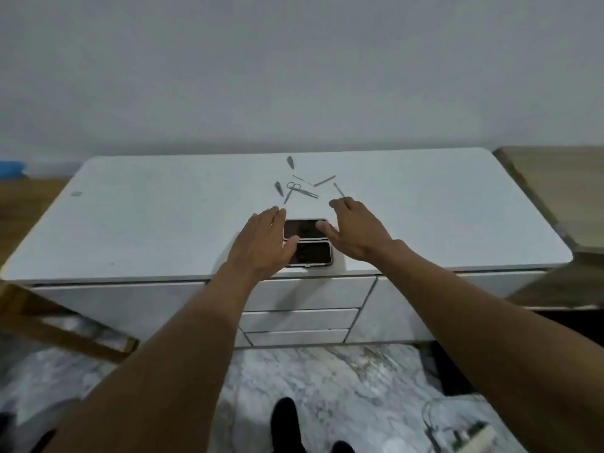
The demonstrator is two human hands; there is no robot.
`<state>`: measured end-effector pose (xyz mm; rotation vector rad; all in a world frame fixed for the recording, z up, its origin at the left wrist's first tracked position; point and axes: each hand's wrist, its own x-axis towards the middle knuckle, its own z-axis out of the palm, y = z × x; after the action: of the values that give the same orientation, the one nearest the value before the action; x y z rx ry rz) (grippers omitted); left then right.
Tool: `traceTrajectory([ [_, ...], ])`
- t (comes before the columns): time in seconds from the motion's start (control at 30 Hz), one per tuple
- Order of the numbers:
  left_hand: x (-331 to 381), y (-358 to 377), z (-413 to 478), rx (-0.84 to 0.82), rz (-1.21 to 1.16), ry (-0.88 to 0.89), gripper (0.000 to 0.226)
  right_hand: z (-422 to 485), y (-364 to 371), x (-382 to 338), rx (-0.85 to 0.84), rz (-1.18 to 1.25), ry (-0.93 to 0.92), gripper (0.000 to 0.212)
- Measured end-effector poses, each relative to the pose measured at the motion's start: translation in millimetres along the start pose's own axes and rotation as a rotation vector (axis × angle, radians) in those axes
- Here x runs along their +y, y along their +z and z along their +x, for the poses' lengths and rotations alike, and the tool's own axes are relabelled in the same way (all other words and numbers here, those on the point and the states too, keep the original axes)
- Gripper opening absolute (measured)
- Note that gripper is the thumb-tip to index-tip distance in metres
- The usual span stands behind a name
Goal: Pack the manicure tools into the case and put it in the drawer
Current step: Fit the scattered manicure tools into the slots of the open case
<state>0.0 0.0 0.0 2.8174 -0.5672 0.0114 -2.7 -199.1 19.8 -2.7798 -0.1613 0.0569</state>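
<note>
A dark manicure case (309, 243) lies open flat near the front edge of the white cabinet top (163, 223), its two halves showing dark insides. My left hand (263, 246) rests against its left side, thumb on the lower half. My right hand (354, 228) sits at its right side, thumb touching the upper half. Both hands have fingers spread and hold nothing. Behind the case lie several loose metal tools: small scissors (295, 188), nail clippers (278, 188), another clipper (290, 161), a file (324, 180) and a thin pick (339, 189).
Below the top sit three stacked closed drawers (299, 318) at the centre, with wider fronts on each side. A wooden surface (555, 191) stands at the right, a wooden frame (65, 325) at the lower left. Marble floor and a power strip (467, 433) lie below.
</note>
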Motion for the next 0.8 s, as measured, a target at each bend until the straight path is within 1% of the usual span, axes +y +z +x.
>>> traceTrajectory([
  [0.17, -22, 20, 13, -0.049, -0.043, 0.021, 0.062, 22, 15, -10, -0.040, 0.002, 0.046, 0.053],
  [0.33, -48, 41, 18, -0.148, -0.087, 0.056, 0.062, 47, 21, -18, -0.038, -0.013, 0.060, 0.053],
  [0.47, -63, 51, 20, -0.144, -0.093, 0.114, 0.063, 68, 24, -22, -0.046, -0.005, 0.076, 0.054],
  [0.57, -71, 59, 21, -0.141, -0.085, 0.134, 0.064, 86, 26, -26, -0.053, -0.012, 0.056, 0.052],
  [0.7, -80, 67, 25, -0.091, -0.107, 0.158, 0.064, 116, 30, -35, -0.101, -0.010, 0.015, 0.048],
  [0.8, -84, 72, 26, -0.057, -0.114, 0.179, 0.060, 143, 37, -43, -0.147, -0.045, -0.026, 0.042],
])
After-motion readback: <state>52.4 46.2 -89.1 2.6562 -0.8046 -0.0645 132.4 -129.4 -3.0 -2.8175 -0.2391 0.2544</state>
